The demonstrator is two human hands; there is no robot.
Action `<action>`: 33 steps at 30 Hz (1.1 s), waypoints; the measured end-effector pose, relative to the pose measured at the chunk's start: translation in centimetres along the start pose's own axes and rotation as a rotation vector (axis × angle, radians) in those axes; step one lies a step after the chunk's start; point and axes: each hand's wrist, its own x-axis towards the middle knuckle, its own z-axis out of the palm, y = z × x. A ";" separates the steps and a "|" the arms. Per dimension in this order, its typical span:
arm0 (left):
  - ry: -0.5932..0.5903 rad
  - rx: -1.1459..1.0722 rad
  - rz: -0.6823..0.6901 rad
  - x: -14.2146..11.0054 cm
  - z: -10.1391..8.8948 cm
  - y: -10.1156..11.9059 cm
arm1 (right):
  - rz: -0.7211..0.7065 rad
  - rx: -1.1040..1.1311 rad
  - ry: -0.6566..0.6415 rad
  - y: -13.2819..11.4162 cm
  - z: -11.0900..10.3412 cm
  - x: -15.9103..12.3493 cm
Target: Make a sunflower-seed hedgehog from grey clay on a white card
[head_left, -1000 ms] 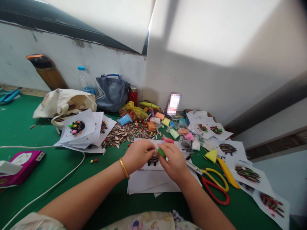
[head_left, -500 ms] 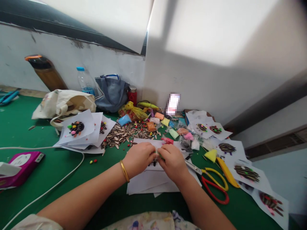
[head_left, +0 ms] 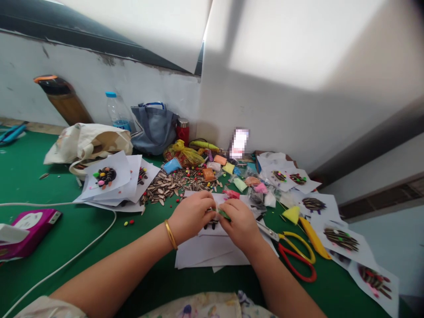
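Note:
Over a white paper sheet (head_left: 198,229) in front of me, both hands meet with fingertips close together. My right hand (head_left: 240,223) is closed on a small piece of green clay (head_left: 224,215), which looks to be in clear plastic wrap. The fingers of my left hand (head_left: 194,216), with a gold bangle on its wrist, are pinched beside it; what they hold is hidden. Dark sunflower seeds (head_left: 211,225) lie on the sheet under my hands, partly covered. More paper (head_left: 212,251) is stacked beneath.
Scissors (head_left: 294,254) and a yellow utility knife (head_left: 314,238) lie right of my right hand. Beyond are loose sunflower seeds (head_left: 165,185) and clay packets (head_left: 240,184). Seed pictures stand left (head_left: 115,187) and right (head_left: 341,238). A white cable (head_left: 82,251) crosses the left side.
My fingertips have parted slightly, and more of the green clay shows in my right hand. My left hand has shifted a little to the left.

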 end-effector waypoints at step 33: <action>0.087 -1.480 -0.656 1.0 0.4 -0.2 | 0.232 -0.231 0.292 5.2 -1.0 -0.3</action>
